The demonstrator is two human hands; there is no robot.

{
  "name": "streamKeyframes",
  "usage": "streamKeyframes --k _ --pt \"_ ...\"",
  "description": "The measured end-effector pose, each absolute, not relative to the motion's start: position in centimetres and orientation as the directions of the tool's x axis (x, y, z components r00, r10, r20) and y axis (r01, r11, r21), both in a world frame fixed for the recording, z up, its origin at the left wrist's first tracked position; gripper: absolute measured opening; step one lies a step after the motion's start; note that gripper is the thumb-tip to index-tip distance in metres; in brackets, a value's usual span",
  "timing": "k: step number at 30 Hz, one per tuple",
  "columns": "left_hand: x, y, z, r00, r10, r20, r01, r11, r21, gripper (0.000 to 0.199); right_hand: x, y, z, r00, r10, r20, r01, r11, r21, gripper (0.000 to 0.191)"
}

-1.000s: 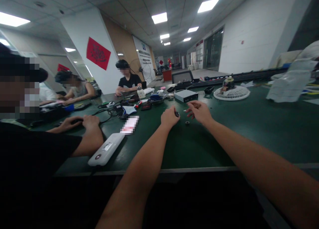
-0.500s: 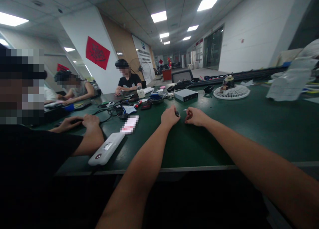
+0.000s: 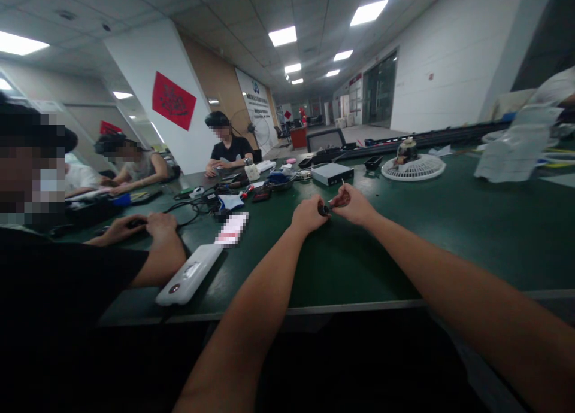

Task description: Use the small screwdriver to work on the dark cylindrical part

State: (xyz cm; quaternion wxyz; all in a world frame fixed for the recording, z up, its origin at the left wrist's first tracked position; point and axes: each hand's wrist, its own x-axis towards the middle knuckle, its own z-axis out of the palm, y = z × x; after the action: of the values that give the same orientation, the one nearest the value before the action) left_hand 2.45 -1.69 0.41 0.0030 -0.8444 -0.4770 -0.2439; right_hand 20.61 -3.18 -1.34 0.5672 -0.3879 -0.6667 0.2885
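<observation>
workbench (image 3: pixel 467 245) at eye level, left hand (image 3: pixel 309 215) and right hand (image 3: pixel 354 205) meeting on a small dark round part (image 3: pixel 323 209)

at 9 o'clock a co-worker in a black t-shirt (image 3: pixel 67 281) sits close, with both hands (image 3: pixel 135 227) lying over something dark that cannot be made out. further off at 10 o'clock is a second co-worker (image 3: pixel 139 167), and at 11 o'clock a third (image 3: pixel 230 149). nearer, also at 11 o'clock, lie tangled black cables (image 3: pixel 193 208), a white plastic handset (image 3: pixel 188 275) by the bench edge and a pixelated card (image 3: pixel 231 228). a steel bowl (image 3: pixel 279 184) sits beyond them.

at 12 o'clock the left hand is clenched, with the round part showing at its thumb side, just off the green bench top. the right hand is closed in a pinch on a thin pin-like item (image 3: pixel 342 191), reddish at its base; whether it is a tool cannot be told. a silver metal box (image 3: pixel 331 175) lies ahead, a white fan guard (image 3: pixel 413 169) at 1 o'clock and a clear plastic bag (image 3: pixel 516 152) at 2 o'clock.

a loosened grip could drop the round part, which would be hard to spot against the dark green. a slip of the pin could jab a finger.
</observation>
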Motion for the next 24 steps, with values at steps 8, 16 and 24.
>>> streamKeyframes --k 8,16,24 --pt "2.8 -2.4 1.0 0.499 0.755 0.426 0.772 -0.611 0.177 0.038 20.7 -3.0 -1.4 -0.051 0.856 0.515 0.214 0.513 -0.831 0.040" --pt "2.9 -2.6 1.3 0.577 0.718 0.389 0.740 -0.661 0.125 0.039 20.7 -3.9 -0.8 -0.053 0.855 0.516 0.369 0.497 -0.785 0.040" --pt "2.9 -2.9 1.5 0.497 0.778 0.385 0.788 -0.590 0.175 0.041 20.7 -3.8 -0.9 -0.011 0.862 0.507 0.527 0.436 -0.730 0.021"
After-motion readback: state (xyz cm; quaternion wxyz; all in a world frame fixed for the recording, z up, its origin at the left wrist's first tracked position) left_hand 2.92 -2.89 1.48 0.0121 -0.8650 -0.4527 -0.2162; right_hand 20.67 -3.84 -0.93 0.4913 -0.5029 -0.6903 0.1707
